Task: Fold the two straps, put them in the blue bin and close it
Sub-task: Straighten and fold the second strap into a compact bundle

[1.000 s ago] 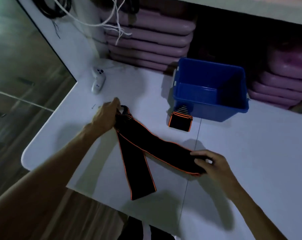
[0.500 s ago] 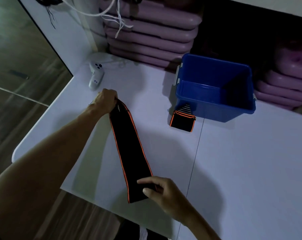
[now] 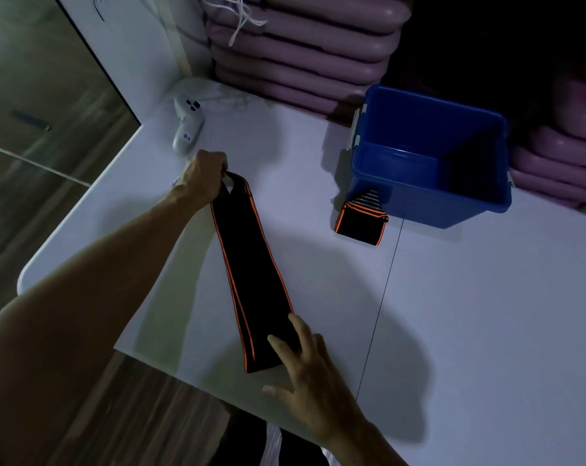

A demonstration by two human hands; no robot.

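White table (image 3: pixel 453 297): doubled strap (image 3: pixel 251 274) runs near-to-far; left hand (image 3: pixel 204 176) pinches it, right hand (image 3: pixel 311 371) presses flat.

Your left hand (image 3: pixel 204 176) covers the far end of the long strap (image 3: pixel 251 274), so you cannot see how your fingers hold it. The folded strap (image 3: pixel 360 222) hides part of the blue bin (image 3: pixel 429 206) wall. The picture's edges cut off your forearms and the pink stacks (image 3: pixel 301 52).

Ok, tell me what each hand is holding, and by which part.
Left hand grips the black strap at its far, looped end. Right hand holds nothing; its straight fingers rest on the near end.
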